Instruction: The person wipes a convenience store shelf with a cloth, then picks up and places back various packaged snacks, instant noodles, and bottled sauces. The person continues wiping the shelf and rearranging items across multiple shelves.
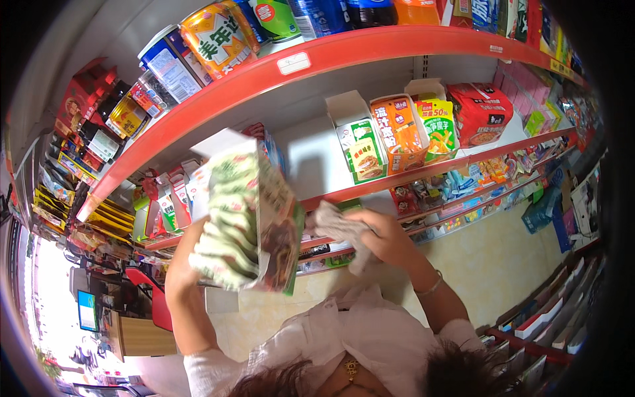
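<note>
My left hand point(191, 253) grips an open cardboard display box point(278, 238) from its left side, tilted up off the shelf. Rows of green and white snack packets point(228, 213) fill the box, somewhat blurred. To the right of the box, my right hand point(384, 235) pinches a crumpled greyish cloth point(342, 228) in front of the shelf's red edge. Behind both hands a white shelf board point(312, 164) shows a bare stretch between the held box and a box of green packets point(367, 154). The fingers of my left hand are partly hidden by the box.
An orange snack box point(399, 129) and a red noodle multipack point(478, 114) stand further right. Overhead, a red-edged shelf point(347, 44) bears drink bottles and cans. Lower shelves hold bagged snacks. A red chair point(158, 302) and a wooden desk point(144, 337) are at the lower left; another rack is at the lower right.
</note>
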{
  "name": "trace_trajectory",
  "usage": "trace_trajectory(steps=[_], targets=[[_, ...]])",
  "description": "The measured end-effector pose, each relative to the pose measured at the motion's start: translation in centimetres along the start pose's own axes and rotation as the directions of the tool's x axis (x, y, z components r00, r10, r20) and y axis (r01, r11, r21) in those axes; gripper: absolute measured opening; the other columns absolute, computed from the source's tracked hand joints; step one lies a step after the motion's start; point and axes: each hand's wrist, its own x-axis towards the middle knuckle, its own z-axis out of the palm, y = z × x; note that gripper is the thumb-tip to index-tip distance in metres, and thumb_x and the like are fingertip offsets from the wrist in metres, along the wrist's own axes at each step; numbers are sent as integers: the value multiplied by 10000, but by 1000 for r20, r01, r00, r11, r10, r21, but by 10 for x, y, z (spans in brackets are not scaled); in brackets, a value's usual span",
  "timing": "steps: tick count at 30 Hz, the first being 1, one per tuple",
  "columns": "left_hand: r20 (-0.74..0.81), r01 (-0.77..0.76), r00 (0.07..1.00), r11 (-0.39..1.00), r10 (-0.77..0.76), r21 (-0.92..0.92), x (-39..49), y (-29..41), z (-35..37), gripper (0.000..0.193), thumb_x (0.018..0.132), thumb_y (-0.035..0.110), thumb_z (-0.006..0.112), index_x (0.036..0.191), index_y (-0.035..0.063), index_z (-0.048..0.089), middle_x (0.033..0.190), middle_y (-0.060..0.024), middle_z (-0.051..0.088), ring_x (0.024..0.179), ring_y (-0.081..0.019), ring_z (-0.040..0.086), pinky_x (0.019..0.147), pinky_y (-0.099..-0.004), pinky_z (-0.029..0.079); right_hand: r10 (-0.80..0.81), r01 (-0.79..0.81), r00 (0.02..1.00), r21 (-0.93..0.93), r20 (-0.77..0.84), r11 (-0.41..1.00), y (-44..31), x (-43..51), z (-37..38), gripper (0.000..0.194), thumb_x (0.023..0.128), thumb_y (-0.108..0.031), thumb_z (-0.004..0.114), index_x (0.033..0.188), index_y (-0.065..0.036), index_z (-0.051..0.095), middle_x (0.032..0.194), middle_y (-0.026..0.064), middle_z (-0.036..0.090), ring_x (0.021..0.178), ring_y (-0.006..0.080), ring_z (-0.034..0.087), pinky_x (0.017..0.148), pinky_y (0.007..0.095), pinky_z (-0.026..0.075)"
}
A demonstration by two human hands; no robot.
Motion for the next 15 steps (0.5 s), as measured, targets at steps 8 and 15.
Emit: trace_trajectory(steps=[8,15], targets=[[-258,181,961,928,-97,327,-98,-35,-80,440,926,275,575,1232,-42,580,1008,-128,661,888,-213,612,810,-345,495,13,160,978,-784,209,600,23,144,62,427,847,-123,557,1263,-36,597,1445,164,467,1252,355,493,1039,471,427],[-411,159,910,963,-58,217,-135,-85,-116,448,943,219,617,1297,-45,539,1122,-137,609,1058,-211,580,889,-351,474,299,139,891,-831,342,538,142,194,99,622,928,-189,498,1526,-110,345,1628,148,213,1496,340,215,1218,517,146]])
